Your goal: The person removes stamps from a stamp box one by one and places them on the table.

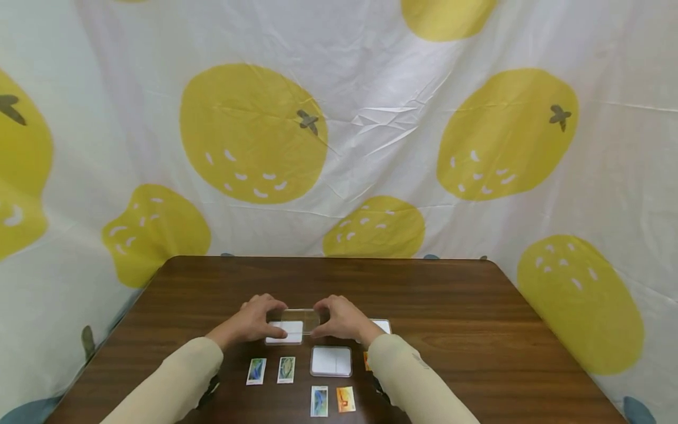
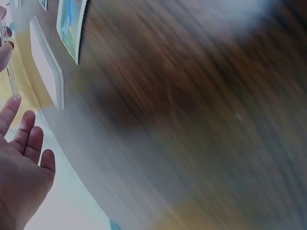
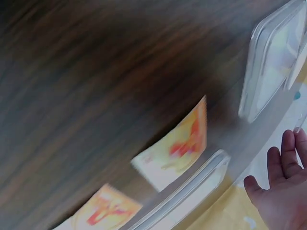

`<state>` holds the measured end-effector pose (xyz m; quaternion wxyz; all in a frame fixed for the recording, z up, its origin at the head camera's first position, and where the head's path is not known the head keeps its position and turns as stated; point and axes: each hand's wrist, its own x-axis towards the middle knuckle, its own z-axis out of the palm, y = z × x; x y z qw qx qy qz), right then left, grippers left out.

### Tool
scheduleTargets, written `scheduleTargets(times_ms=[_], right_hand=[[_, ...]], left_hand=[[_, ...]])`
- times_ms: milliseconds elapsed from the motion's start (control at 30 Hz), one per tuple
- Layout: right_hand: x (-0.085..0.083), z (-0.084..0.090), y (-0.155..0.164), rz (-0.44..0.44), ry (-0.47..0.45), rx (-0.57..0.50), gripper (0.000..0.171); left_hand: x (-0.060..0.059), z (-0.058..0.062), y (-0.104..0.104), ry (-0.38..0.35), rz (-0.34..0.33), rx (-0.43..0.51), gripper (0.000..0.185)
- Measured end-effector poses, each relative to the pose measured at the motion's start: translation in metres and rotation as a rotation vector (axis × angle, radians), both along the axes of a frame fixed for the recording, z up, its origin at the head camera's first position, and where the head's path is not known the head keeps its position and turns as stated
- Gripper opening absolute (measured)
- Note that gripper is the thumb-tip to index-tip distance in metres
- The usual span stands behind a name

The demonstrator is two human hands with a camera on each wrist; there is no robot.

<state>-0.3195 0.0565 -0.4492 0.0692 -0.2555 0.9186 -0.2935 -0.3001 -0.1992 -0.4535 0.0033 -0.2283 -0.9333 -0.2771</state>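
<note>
A clear, rectangular plastic cover [image 1: 311, 321] is held up between both hands in the head view. My left hand [image 1: 253, 319] pinches its left end, fingertips along the far edge and thumb nearer. At the opposite end my right hand [image 1: 343, 319] grips it the same way. Beneath and to the left lies a flat white-backed plastic case [image 1: 284, 337], partly seen through the cover. In the left wrist view, the thumb and a finger meet the thin cover [image 2: 10, 72], while the other fingers [image 2: 34, 143] spread away. The cover's edge [image 3: 301, 122] meets a right fingertip in the right wrist view.
A second white-backed case [image 1: 331, 361] lies nearer, and a third [image 1: 382, 325] is partly behind the right forearm. Blue-green stamps [image 1: 256, 371] lie front left. An orange stamp [image 1: 346, 399] is at the front, another [image 1: 366, 361] half hidden by the right sleeve.
</note>
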Motion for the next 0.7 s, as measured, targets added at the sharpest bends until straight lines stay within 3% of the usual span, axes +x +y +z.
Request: scheduleTargets(times_ms=[300,700], right_hand=[[0.001,-0.006,-0.017,0.025,0.109,0.065,0.054],[0.007,-0.007,-0.032,0.015,0.128,0.117,0.048]], left_hand=[[0.005,-0.001,-0.014,-0.021,0.028,-0.011,0.057],[0.009,-0.004,-0.023,-0.055,0.040,-0.027,0.057]])
